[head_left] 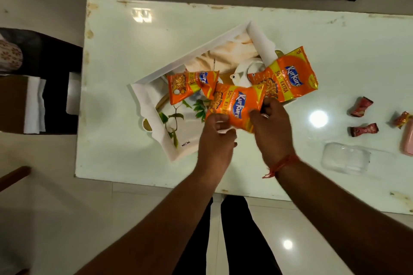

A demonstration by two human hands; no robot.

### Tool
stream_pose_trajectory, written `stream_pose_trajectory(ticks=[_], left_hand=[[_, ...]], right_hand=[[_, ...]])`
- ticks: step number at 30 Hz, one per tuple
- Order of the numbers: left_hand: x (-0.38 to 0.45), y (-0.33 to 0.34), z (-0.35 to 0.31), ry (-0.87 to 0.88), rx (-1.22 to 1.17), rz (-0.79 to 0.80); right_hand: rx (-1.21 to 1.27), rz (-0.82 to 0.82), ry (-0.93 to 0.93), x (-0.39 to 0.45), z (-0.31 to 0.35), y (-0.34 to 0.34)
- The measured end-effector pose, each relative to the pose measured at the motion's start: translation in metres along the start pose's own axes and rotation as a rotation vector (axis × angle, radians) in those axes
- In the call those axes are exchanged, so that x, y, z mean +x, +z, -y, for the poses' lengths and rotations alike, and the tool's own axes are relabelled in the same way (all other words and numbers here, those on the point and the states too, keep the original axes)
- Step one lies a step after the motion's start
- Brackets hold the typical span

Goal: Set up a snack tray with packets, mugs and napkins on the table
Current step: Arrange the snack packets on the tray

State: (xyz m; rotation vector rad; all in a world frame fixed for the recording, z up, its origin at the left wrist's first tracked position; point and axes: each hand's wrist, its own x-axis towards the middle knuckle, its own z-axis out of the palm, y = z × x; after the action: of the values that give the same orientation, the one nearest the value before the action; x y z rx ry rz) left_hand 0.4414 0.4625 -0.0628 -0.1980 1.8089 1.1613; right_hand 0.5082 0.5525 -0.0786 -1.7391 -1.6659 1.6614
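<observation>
Both hands are gripping one orange snack packet over the near edge of the white tray, which is sitting askew on the white table. The left hand is curling its fingers around the packet's near left corner; the right hand is pinching its right end. Two more orange packets are lying in the tray beyond it, the right one overhanging the rim. Right of the tray, three small red wrapped sweets are lying on the table

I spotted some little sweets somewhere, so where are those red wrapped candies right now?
In the head view, two red wrapped candies lie on the white table, right of the tray, with a clear plastic lid just in front of them.
</observation>
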Motion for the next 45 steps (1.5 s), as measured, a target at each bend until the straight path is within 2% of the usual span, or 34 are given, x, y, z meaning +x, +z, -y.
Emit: stream_pose_trajectory(ticks=[5,8,11,14,18,23,27,31,36,38,40,42,45], left_hand=[[0.001,0.016,-0.016,0.203,0.151,0.028],[0.018,0.022,-0.034,0.328,0.219,0.036],[0.047,0.033,-0.055,0.352,0.224,0.048],[0.074,0.044,-0.075,0.328,0.279,0.039],[0.093,0.057,-0.095,0.407,0.361,0.102],[0.106,0.072,-0.101,0.272,0.364,0.229],[0.109,0.073,-0.101,0.250,0.359,0.246],[0.109,0.069,-0.097,0.354,0.426,0.174],[0.110,0.042,-0.089,0.529,0.497,0.066],[0.111,0.023,-0.085,0.610,0.486,0.008],[0.110,-0.003,-0.080,0.668,0.482,-0.083],[0.108,-0.030,-0.074,0.692,0.474,-0.185],[0.111,-0.065,-0.065,0.562,0.401,-0.442]], right_hand=[[-0.311,-0.074,-0.356,0.053,0.037,-0.037],[-0.385,-0.031,-0.427,0.088,0.063,-0.046],[-0.467,0.056,-0.472,0.126,0.084,-0.044],[-0.526,0.077,-0.446,0.162,0.094,-0.034],[-0.542,0.051,-0.371,0.190,0.101,-0.025],[-0.566,-0.015,-0.314,0.201,0.095,-0.028],[-0.597,-0.004,-0.302,0.204,0.090,-0.033],[-0.562,-0.009,-0.305,0.198,0.088,-0.037],[-0.522,-0.236,-0.541,0.157,0.076,-0.040],[-0.423,-0.239,-0.584,0.124,0.060,-0.030],[-0.319,-0.175,-0.531,0.087,0.039,-0.010],[-0.195,-0.077,-0.383,0.054,0.019,0.015],[-0.003,0.016,-0.082,0.027,0.006,0.046]])
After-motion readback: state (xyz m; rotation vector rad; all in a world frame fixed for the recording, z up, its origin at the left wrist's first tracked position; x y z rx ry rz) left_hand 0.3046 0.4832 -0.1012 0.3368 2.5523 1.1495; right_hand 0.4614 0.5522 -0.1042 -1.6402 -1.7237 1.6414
